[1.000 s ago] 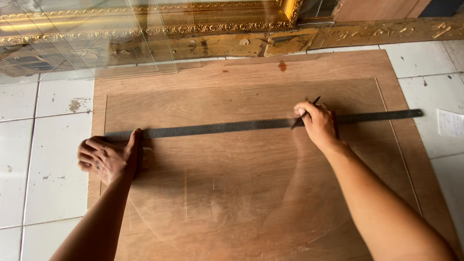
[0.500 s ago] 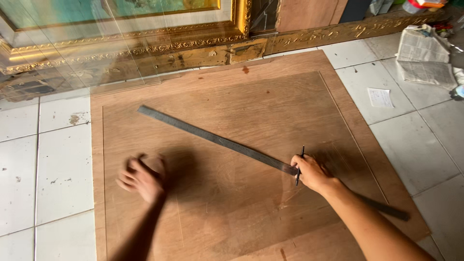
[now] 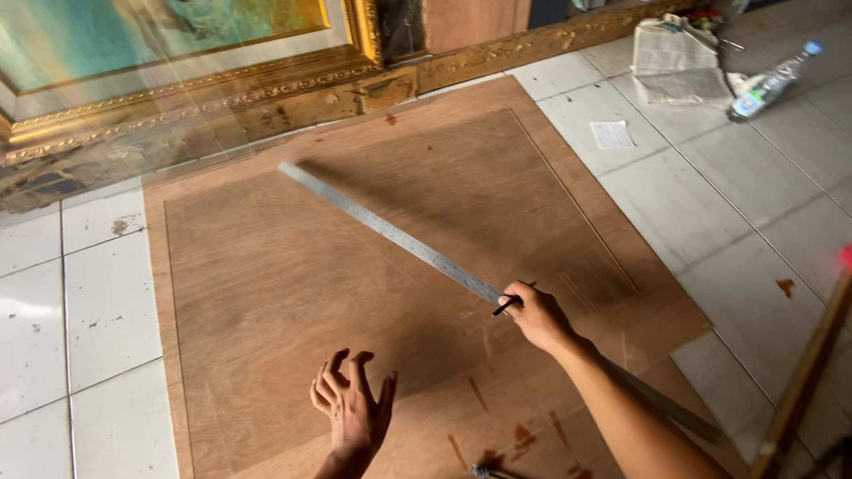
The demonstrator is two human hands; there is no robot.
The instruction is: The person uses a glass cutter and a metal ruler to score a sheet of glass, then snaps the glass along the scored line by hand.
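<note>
Ruler (image 3: 399,239), long and metal, lies slanted across the plywood sheet (image 3: 266,293) on the tiled floor (image 3: 98,302). The right hand (image 3: 537,315) grips the ruler and a pencil (image 3: 508,304). The left hand (image 3: 351,408) hovers nearby, fingers spread, holding nothing.

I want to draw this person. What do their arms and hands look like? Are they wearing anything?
Both arms are bare, with no sleeves in view. The left hand and right hand wear no gloves, and I see no rings, watch or bracelet. The fingers are slim.
</note>
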